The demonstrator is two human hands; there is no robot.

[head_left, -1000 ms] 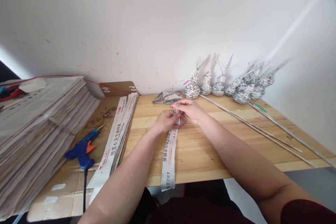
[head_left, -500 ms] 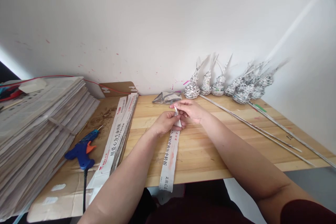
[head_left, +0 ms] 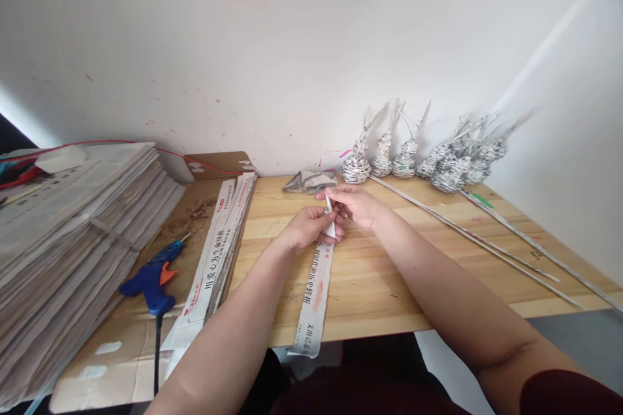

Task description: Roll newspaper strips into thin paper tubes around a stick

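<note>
A long newspaper strip (head_left: 315, 292) hangs from my fingers toward me, its lower end drooping past the table's front edge. Its upper end is rolled into a narrow white point between my hands. My left hand (head_left: 311, 227) is closed in a pinch on the rolled part, fingers partly hidden. Just beyond it, my right hand (head_left: 354, 202) pinches the tip of the roll between thumb and fingers. Behind the hands a folded checked cloth (head_left: 310, 181) lies on the wooden table (head_left: 374, 285).
Woven paper gourds (head_left: 356, 167) stand along the wall at the back right, with long paper rods (head_left: 438, 217) before them. At left are a blue glue gun (head_left: 156, 279), a stack of newspaper strips (head_left: 214, 259) and a tall newspaper pile (head_left: 97, 227).
The strip's upper end has turned into a tighter, visible white point between my fingers. Its lower end has swung slightly left and curled. Both hands stay nearly in place.
</note>
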